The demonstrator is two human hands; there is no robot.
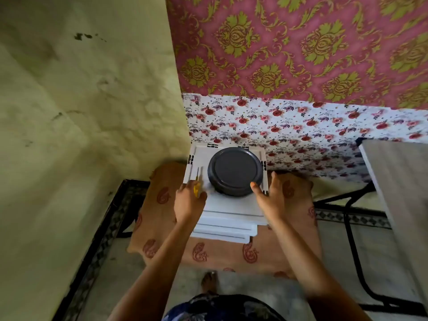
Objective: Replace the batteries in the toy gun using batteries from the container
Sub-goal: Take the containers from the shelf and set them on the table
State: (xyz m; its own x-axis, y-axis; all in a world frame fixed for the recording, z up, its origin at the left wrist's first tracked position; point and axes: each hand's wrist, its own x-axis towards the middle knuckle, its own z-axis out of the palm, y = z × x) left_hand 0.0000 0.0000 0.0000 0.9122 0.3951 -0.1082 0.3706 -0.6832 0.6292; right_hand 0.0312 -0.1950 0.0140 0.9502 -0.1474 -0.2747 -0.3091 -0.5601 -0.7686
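A round dark container (235,171) with its lid on is seen standing on a stack of white plastic panels (231,220); the stack is laid on a brown patterned cloth (157,218) that is spread under and around it. Behind the container, floral wallpaper (301,126) is seen.

The left hand (188,202) is held just left of the container, by its near-left edge, and its fingers are curled round the yellow handle of a screwdriver (197,188). The metal shaft of the screwdriver is pointed away from the person and lies over the top panel, just beside the container's left side; whether it touches the container cannot be told.

The right hand (269,199) is held just right of the container with the fingers loosely extended, nothing being gripped. Its thumb tip is placed at the container's near-right rim, while the other fingers are stretched along the right edge of the top panel.

The two hands are kept apart, with the container between them. To the far right of the container, the corner of a grey table (398,181) is seen.
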